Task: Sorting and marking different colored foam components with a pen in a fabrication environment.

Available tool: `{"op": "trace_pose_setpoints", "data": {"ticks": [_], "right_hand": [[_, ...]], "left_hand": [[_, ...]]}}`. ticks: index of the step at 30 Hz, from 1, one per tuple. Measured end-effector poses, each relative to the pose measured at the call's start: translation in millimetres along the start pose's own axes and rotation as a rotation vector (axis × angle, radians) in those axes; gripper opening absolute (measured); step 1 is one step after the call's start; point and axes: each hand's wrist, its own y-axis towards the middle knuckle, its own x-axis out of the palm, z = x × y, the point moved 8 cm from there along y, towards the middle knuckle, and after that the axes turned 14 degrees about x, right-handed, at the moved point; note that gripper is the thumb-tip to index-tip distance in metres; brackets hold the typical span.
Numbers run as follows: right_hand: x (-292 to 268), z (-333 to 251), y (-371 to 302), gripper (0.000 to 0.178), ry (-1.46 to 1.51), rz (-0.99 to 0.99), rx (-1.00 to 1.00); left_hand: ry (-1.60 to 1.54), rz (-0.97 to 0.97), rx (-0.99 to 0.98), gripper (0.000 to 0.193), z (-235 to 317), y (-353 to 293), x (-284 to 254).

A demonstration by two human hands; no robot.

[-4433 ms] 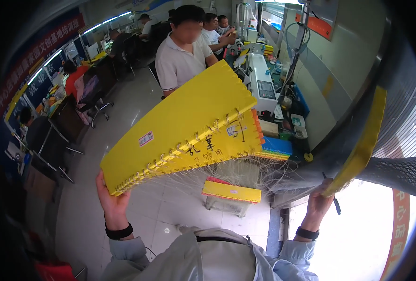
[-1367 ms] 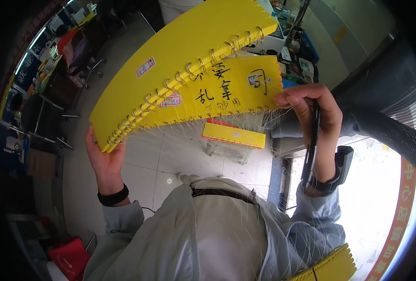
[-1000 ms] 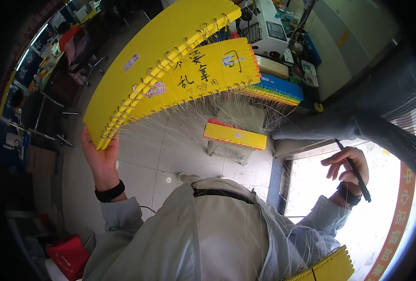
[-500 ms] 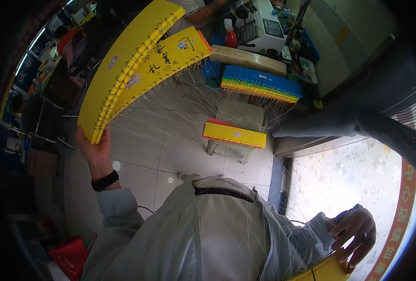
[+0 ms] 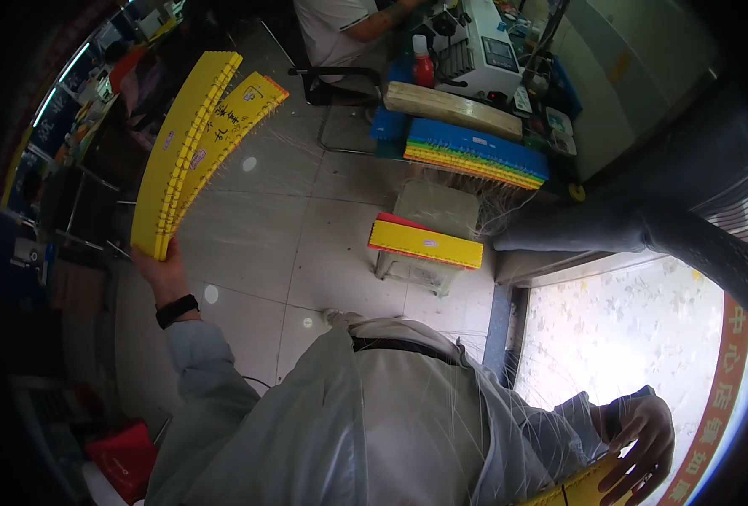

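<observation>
My left hand [image 5: 165, 270] grips the lower end of a pair of long yellow notched boards [image 5: 161, 152], held up at the left. The two boards fan apart toward the top; small fastenings line their notched edges, and handwriting covers the right one. Fine pale threads trail from them over the floor. At the lower right, my right hand [image 5: 642, 443] has its fingers bent over the end of another yellow board [image 5: 589, 487], which the frame's edge cuts off. Loose threads cross my jacket near it.
A yellow notched board on a red one [image 5: 425, 243] lies on a pale stool [image 5: 435, 205]. Beyond are a stack of blue, green and yellow boards [image 5: 475, 152], a wooden plank [image 5: 452, 110], a red bottle [image 5: 423, 63] and a white machine [image 5: 481, 51]. A seated person [image 5: 336, 38] is near.
My left hand has lowered the pair of yellow boards and drawn them slightly left, uncovering the seated person and chair. My right hand has shifted slightly on its board.
</observation>
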Motion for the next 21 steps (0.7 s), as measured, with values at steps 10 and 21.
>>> {"op": "trace_pose_setpoints", "data": {"ticks": [10, 21], "right_hand": [[-30, 41, 27, 0.042, 0.018, 0.150, 0.143], [-98, 21, 36, 0.036, 0.015, 0.467, -0.064]], "left_hand": [[0.034, 0.030, 0.088, 0.031, -1, 15, -15], [0.115, -0.061, 0.301, 0.031, 2, -31, -26]]}}
